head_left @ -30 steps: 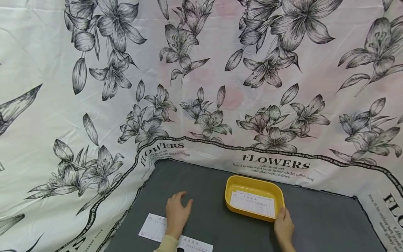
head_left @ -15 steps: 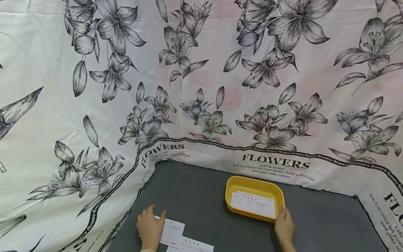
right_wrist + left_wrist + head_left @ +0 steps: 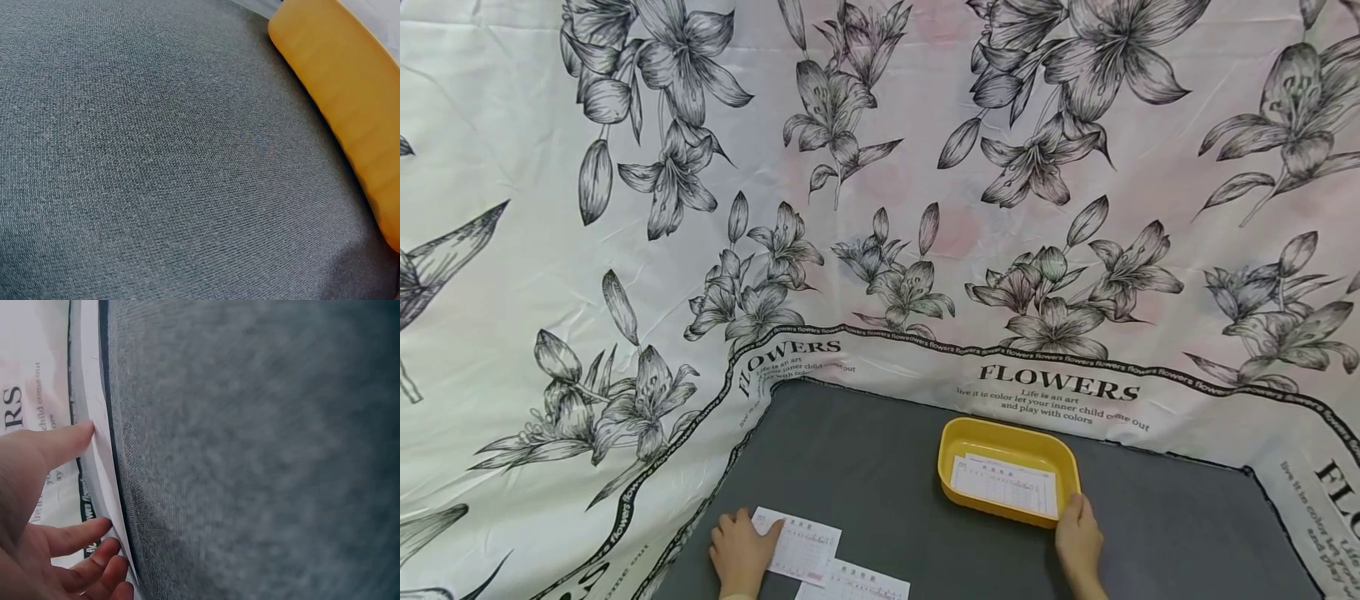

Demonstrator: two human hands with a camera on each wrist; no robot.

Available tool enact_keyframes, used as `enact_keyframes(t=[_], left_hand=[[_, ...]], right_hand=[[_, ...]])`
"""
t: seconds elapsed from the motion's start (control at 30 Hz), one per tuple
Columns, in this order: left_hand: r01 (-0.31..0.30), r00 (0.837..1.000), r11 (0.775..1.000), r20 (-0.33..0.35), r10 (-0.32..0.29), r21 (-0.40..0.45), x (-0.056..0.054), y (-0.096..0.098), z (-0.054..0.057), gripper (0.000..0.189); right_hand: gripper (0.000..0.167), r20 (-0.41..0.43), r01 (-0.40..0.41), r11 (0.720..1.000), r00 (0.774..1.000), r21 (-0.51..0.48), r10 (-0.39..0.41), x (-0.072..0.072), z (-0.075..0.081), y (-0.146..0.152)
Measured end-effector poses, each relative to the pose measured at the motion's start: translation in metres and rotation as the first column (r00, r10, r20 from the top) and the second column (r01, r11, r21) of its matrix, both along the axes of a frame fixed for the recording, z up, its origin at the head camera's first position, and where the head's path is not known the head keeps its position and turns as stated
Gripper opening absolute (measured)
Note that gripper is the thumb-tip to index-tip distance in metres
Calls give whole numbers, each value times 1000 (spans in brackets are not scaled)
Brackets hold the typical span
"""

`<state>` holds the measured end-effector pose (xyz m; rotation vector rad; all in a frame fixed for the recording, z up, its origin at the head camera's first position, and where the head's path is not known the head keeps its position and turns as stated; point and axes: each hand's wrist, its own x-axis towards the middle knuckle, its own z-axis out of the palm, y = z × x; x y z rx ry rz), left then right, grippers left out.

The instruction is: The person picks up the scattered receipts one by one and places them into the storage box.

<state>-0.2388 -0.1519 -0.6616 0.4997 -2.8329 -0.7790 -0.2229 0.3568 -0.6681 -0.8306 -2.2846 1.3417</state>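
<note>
My left hand [image 3: 742, 552] lies at the left edge of a white printed paper form [image 3: 805, 546] on the table. Its thumb reaches onto the sheet. In the left wrist view the thumb and fingertips [image 3: 97, 526] rest at the thin sheet [image 3: 103, 450], spread apart from each other. A second printed form [image 3: 859, 582] lies partly against the first one's lower right corner. At the right, my right hand [image 3: 1079, 542] grips the near right corner of a yellow plastic tray [image 3: 945, 454]. Inside the tray lie printed forms [image 3: 1003, 485], stacked slightly askew. The right wrist view shows the tray's outer wall [image 3: 340, 94].
A dark grey cloth [image 3: 865, 458] covers the table. Behind it and along the left side hangs a white curtain [image 3: 895, 183] printed with flowers, its lower border meeting the table's edge.
My left hand has moved left and toward me, from above the forms to the left form's edge, uncovering more of that sheet. My right hand and the tray have stayed in place.
</note>
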Motion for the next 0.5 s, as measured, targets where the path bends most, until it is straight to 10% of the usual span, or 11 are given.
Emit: enact_keyframes(t=[0.5], left_hand=[[23,999,996,47,-27,87,-15,-2,4,57]], right_hand=[[60,-30,-1,1000,1000,31,2,2,0,0]])
